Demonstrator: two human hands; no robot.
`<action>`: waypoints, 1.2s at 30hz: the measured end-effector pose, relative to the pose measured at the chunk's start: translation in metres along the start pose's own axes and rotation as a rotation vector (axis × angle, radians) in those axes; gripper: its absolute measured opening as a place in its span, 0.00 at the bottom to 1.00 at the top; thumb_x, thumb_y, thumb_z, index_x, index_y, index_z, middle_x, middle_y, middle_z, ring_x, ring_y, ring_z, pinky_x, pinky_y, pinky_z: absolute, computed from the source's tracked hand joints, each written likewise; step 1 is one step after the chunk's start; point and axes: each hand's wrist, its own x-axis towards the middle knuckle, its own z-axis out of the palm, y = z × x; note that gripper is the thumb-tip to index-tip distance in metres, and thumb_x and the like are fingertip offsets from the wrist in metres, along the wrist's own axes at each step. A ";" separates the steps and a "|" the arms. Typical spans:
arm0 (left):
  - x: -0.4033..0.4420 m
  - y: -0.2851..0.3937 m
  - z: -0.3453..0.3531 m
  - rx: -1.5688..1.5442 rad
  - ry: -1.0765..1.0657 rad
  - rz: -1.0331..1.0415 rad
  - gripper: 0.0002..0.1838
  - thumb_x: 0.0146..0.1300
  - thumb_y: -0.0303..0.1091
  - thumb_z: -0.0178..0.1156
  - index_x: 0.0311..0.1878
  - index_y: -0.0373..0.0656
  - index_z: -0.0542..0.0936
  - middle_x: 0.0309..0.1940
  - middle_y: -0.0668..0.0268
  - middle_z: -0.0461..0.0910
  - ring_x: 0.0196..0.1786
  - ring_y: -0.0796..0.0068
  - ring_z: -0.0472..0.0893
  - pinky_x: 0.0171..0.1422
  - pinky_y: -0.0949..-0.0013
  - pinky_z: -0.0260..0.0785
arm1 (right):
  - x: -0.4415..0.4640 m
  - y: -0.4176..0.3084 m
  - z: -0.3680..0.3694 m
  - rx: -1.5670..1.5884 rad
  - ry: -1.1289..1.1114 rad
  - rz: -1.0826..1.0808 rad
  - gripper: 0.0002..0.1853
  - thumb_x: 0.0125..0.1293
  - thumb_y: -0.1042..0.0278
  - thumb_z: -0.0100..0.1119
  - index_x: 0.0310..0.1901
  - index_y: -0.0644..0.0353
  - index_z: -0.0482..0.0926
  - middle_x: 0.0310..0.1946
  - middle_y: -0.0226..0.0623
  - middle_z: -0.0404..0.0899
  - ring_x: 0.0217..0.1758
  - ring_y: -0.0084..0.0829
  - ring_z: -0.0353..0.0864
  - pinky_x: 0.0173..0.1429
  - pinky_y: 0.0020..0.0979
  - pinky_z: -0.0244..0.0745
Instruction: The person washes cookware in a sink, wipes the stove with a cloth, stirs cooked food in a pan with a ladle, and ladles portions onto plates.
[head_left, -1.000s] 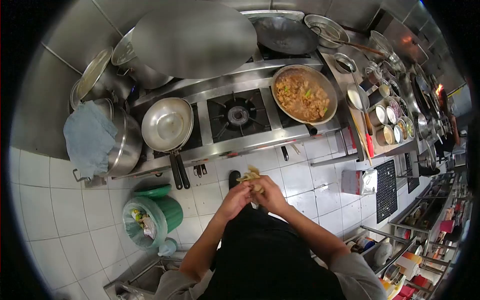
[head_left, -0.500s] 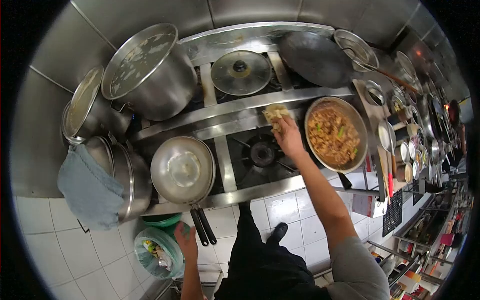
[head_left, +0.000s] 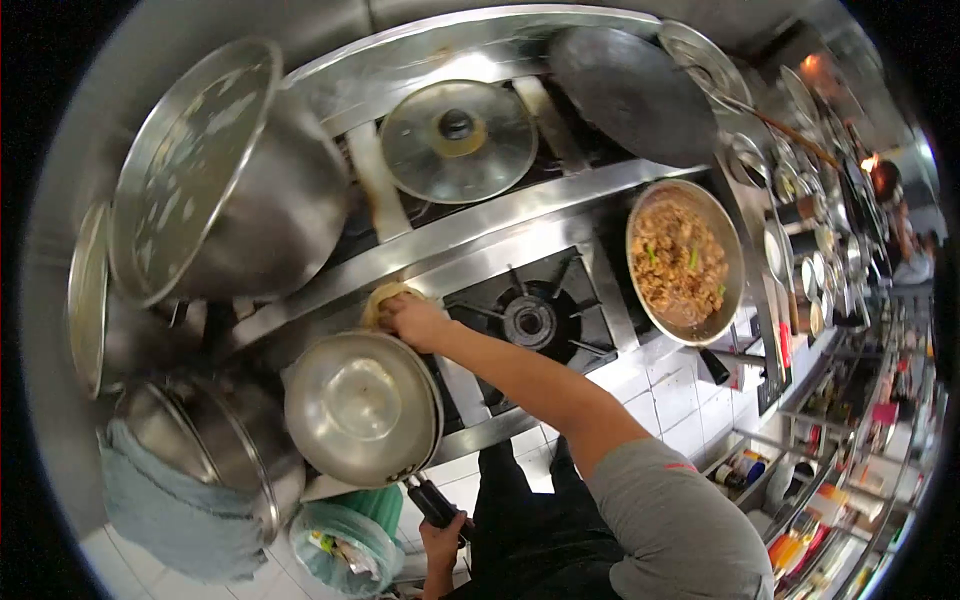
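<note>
My right hand (head_left: 415,320) is closed on a yellowish cloth (head_left: 384,300) that lies against the metal stove top, just behind the stacked frying pans (head_left: 362,405). At the stove's front edge my left hand (head_left: 443,545) grips the black pan handles (head_left: 437,508). The pans are silver inside and look empty. To the right of my right hand is a bare burner (head_left: 528,319). A pan of browned food with green pieces (head_left: 682,265) rests farther right.
A large pot of liquid (head_left: 190,180) stands at the left, above lidded pots with a blue-grey cloth (head_left: 180,505). A glass lid (head_left: 459,142) and a dark wok (head_left: 633,97) are at the back. A lined green bin (head_left: 350,545) is below.
My right hand has moved left along the stove with the cloth. My left hand, open half a second ago, has taken hold of the pan handles. The view has shifted too.
</note>
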 end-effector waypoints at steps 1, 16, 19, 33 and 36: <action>0.004 -0.005 0.000 -0.043 -0.006 0.006 0.07 0.56 0.18 0.66 0.35 0.34 0.77 0.25 0.60 0.82 0.25 0.67 0.83 0.32 0.67 0.77 | -0.008 0.008 -0.015 -0.051 -0.102 0.136 0.16 0.63 0.69 0.52 0.48 0.62 0.85 0.52 0.52 0.80 0.58 0.50 0.78 0.66 0.47 0.70; 0.007 0.012 -0.051 0.143 -0.003 -0.037 0.14 0.58 0.28 0.67 0.41 0.34 0.72 0.25 0.55 0.82 0.23 0.67 0.83 0.23 0.66 0.73 | -0.157 0.135 -0.162 -0.339 0.514 1.031 0.15 0.70 0.68 0.47 0.51 0.68 0.77 0.52 0.54 0.76 0.59 0.56 0.72 0.62 0.47 0.72; 0.006 0.019 -0.055 0.100 -0.012 -0.019 0.16 0.59 0.30 0.69 0.43 0.33 0.73 0.26 0.54 0.83 0.25 0.66 0.84 0.27 0.65 0.76 | -0.189 0.078 -0.177 -0.316 0.704 0.899 0.12 0.60 0.78 0.51 0.45 0.65 0.76 0.43 0.56 0.74 0.48 0.57 0.74 0.54 0.51 0.74; 0.037 0.062 -0.143 0.334 0.141 -0.007 0.22 0.67 0.31 0.62 0.62 0.38 0.71 0.52 0.57 0.79 0.48 0.64 0.81 0.44 0.61 0.74 | -0.366 -0.054 -0.097 -0.216 0.499 0.672 0.15 0.57 0.69 0.63 0.47 0.60 0.77 0.59 0.50 0.72 0.63 0.51 0.71 0.64 0.47 0.70; 0.024 0.089 -0.126 0.522 0.148 0.077 0.20 0.68 0.31 0.62 0.61 0.39 0.72 0.51 0.58 0.79 0.48 0.65 0.81 0.44 0.62 0.74 | -0.421 -0.002 -0.110 -0.264 0.587 0.669 0.14 0.56 0.70 0.66 0.45 0.58 0.78 0.57 0.47 0.74 0.61 0.51 0.73 0.64 0.45 0.70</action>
